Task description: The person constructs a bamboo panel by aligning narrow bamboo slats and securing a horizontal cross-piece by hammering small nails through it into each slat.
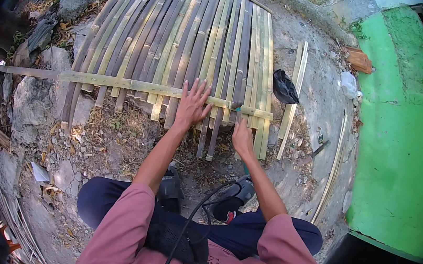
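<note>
Split bamboo slats [180, 38] lie side by side as a panel on the ground before me. Across their near ends runs a bamboo crosspiece [138, 85]. My left hand [193, 102] lies on it with fingers spread, pressing near its middle right. My right hand [243, 137] is wrapped round the green handle of a hammer [237, 106]. The hammer's small dark head rests at or just over the crosspiece, toward its right end. Any nail under the head is too small to make out.
A black plastic bag [285, 86] lies right of the panel, by loose bamboo strips [293, 102]. More thin strips [331, 170] lie near the green wall [402, 166]. Rocks [40, 106] border the left. My shoes [170, 187] stand close to the slats' near ends.
</note>
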A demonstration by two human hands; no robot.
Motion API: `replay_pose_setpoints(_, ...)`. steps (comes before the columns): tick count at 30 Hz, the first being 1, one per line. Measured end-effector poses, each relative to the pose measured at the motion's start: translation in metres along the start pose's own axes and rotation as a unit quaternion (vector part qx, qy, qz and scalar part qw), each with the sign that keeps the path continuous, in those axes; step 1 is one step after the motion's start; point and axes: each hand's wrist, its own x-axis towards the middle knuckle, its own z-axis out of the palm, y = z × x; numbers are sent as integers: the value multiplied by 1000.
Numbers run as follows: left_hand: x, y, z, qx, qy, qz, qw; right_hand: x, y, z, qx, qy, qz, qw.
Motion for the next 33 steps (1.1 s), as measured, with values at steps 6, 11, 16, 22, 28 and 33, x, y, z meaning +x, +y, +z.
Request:
replay_pose_setpoints(6,-11,-27,0,27,17,-13,999,32,-39,-53,234,54,39,970)
replay_pose_setpoints(11,-8,-20,-3,15,12,-8,1000,12,-41,-54,230,113,81,963)
replay_pose_setpoints(16,7,-13,-6,7,20,-10,1000,4,-18,-6,128,-37,29,991)
replay_pose_setpoints(22,-12,-26,-2,27,0,-18,999,34,-53,-85,305,149,37,940)
replay_pose_setpoints(28,16,28,-3,-31,36,17,999,-6,54,23,6,163,-88,983)
replay_pose_setpoints(33,-16,-25,1,-4,25,-12,1000,15,-62,-26,416,-22,192,889)
